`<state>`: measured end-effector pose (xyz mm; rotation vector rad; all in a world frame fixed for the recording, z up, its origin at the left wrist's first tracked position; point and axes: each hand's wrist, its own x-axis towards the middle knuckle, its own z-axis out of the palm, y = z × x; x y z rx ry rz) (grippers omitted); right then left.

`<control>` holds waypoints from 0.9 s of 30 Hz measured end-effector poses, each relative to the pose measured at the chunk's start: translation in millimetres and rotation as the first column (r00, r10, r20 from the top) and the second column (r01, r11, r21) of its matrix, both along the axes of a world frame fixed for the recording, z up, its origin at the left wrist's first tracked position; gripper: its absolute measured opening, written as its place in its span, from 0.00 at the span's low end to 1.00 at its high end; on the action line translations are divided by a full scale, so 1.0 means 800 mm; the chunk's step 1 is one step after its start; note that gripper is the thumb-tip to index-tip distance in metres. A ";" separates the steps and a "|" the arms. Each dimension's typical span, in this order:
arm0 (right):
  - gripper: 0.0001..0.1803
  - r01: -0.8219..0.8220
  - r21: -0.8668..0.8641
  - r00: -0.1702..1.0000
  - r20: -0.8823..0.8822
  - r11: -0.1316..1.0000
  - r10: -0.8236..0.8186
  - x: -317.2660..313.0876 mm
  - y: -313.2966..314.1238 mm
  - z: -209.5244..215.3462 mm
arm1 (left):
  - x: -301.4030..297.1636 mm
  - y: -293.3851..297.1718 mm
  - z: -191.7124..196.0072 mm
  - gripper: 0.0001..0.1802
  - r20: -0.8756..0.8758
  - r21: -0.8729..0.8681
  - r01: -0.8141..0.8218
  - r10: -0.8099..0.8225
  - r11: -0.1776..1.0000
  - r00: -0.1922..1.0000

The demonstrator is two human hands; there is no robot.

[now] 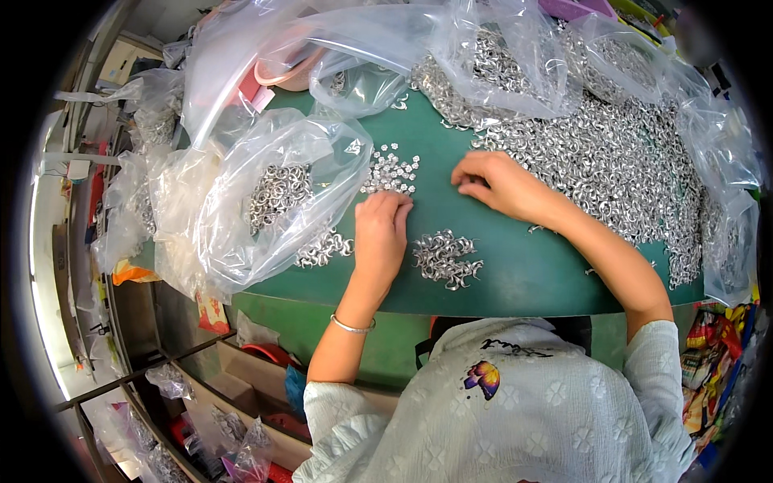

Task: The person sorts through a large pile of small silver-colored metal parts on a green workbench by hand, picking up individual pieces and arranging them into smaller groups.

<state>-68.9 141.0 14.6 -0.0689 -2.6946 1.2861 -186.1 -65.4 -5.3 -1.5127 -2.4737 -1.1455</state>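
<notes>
My left hand (382, 229), with a bangle (353, 325) on its wrist, is closed, its fingertips at the near edge of a cluster of small silvery flower-shaped pieces (390, 171). What lies between those fingertips is hidden. To its right, my right hand (503, 185) hovers over the green tabletop (435, 205), thumb and fingers curled toward each other; anything in them is too small to make out. A small pile of curved silver metal pieces (448, 259) sits between my forearms. More curved pieces (325, 249) lie left of my left wrist.
A large heap of curved metal pieces (600, 161) covers the table's right side. Clear plastic bags (503, 64) of them stand behind it. Another open bag (282, 197) stands at left, near a pink basin (286, 74). Below left is a divided wooden shelf (233, 382) with bagged parts.
</notes>
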 end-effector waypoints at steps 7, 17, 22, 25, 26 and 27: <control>0.15 -0.016 0.116 0.998 0.055 0.993 0.010 0.021 -0.027 -0.007 | 0.016 0.004 0.002 0.10 -0.109 -0.047 -0.126 0.120 0.991 0.987; 0.14 0.097 0.307 0.995 0.002 0.947 -0.103 0.086 -0.018 0.016 | 0.013 0.000 0.014 0.09 -0.102 -0.003 0.048 -0.048 0.999 0.994; 0.17 0.233 0.435 0.966 0.000 0.869 -0.259 0.141 -0.016 0.020 | 0.053 -0.014 0.027 0.11 0.149 -0.109 0.282 -0.265 0.953 0.953; 0.20 0.236 0.405 0.969 -0.034 0.883 -0.243 0.164 -0.008 0.015 | 0.057 -0.016 0.034 0.11 0.229 -0.056 0.299 -0.279 0.953 0.933; 0.20 0.267 0.363 0.963 -0.064 0.893 -0.262 0.171 -0.004 0.014 | 0.055 -0.018 0.032 0.13 0.273 -0.051 0.274 -0.250 0.960 0.929; 0.20 0.297 0.320 0.955 -0.093 0.900 -0.283 0.176 -0.002 0.014 | 0.057 -0.015 0.033 0.14 0.245 -0.055 0.253 -0.233 0.966 0.941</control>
